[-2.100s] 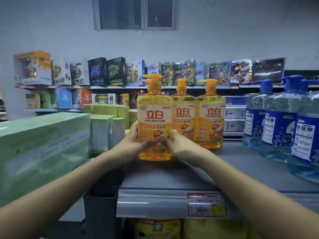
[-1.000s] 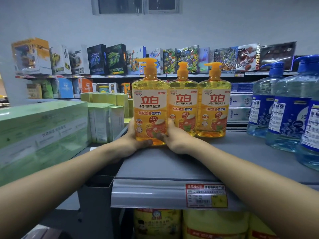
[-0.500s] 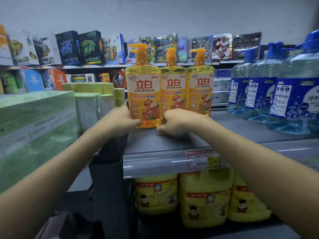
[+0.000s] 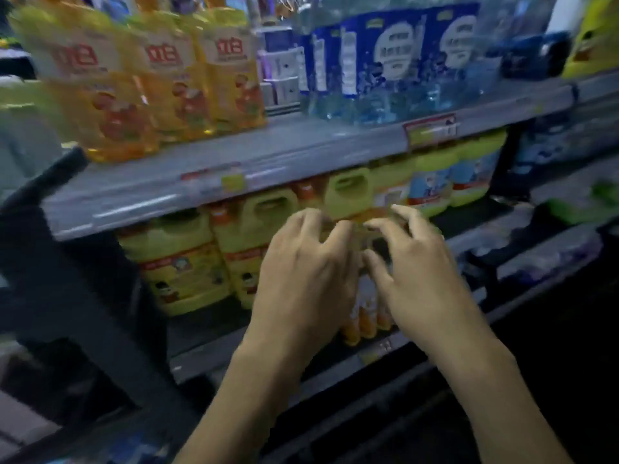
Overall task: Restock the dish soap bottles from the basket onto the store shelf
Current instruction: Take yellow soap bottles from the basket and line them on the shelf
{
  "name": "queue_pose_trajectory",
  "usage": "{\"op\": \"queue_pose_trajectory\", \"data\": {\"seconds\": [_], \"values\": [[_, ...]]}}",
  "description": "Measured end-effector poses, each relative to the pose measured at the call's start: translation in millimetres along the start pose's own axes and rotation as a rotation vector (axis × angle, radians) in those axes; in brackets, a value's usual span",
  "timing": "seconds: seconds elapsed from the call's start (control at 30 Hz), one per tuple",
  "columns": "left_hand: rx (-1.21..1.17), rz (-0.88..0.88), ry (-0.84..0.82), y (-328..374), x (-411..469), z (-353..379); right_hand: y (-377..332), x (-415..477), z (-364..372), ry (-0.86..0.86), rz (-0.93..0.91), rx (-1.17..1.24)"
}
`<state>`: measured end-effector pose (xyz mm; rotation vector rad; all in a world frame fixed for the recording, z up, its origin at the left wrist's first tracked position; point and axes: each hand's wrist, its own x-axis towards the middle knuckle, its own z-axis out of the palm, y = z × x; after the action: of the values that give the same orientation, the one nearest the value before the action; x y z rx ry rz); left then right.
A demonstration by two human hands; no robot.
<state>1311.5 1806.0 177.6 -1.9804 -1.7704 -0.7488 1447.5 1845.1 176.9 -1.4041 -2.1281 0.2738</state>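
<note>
Three dish soap bottles (image 4: pixel 174 85) are seen standing in a row at the left of the upper shelf (image 4: pixel 301 149). Below it, the left hand (image 4: pixel 301 272) and right hand (image 4: pixel 418 272) are held side by side, fingers loosely bent and spread, nothing gripped. Blue-labelled jugs (image 4: pixel 385 61) are ranged further right on the shelf.

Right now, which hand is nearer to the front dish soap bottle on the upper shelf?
Left. The left hand is below and right of the front dish soap bottle; the right hand sits farther right, also below.
</note>
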Motion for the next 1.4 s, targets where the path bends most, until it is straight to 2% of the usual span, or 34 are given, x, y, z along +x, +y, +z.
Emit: {"op": "queue_pose_trajectory", "data": {"seconds": [0.27,0.4,0.6,0.73,0.87,1.17,1.4], "values": [[-0.296,0.134,-0.374,230,-56,126,258,-196,-67,-0.081,0.596,0.070],[-0.346,0.241,-0.460,330,-67,158,343,-261,-109,0.018,0.793,0.078],[-0.371,0.300,-0.553,423,-59,191,416,-305,-154,0.194,0.908,0.033],[-0.387,0.358,-0.606,468,-42,224,464,-309,-164,0.194,1.002,0.091],[-0.468,0.359,-0.677,509,-11,270,521,-299,-172,0.074,1.028,0.110],[-0.509,0.423,-0.803,635,102,384,670,-224,-243,-0.009,1.061,0.041],[-0.518,0.500,-0.866,729,167,442,760,-206,-293,0.095,1.154,0.110]]}}
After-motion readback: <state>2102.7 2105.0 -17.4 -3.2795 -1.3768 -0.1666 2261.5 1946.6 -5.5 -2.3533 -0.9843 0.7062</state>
